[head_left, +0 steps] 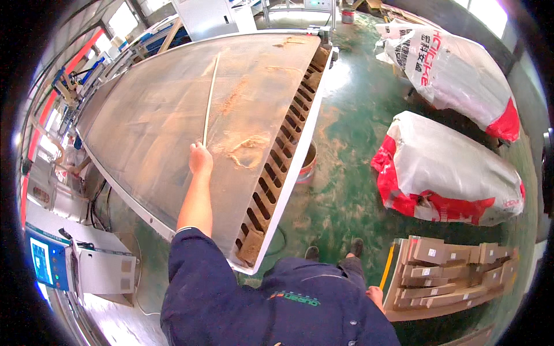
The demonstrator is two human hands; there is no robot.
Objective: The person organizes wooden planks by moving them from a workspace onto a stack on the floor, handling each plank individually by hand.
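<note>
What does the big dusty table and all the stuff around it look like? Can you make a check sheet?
Surface: large flat machine table, coated with sawdust, slotted along its right edge.
Job's things: thin pale strip lying along the table, its near end in the left hand.
Clutter: sawdust piles; bucket on the floor beside the table.
Hands: left hand shut in a grip on the strip; right hand low at the person's side, grip unclear.
Cables: wires hang under the table's left side.
Surroundings: green floor, two wrapped bundles, stacked cardboard pieces, control box with blue screen.
</note>
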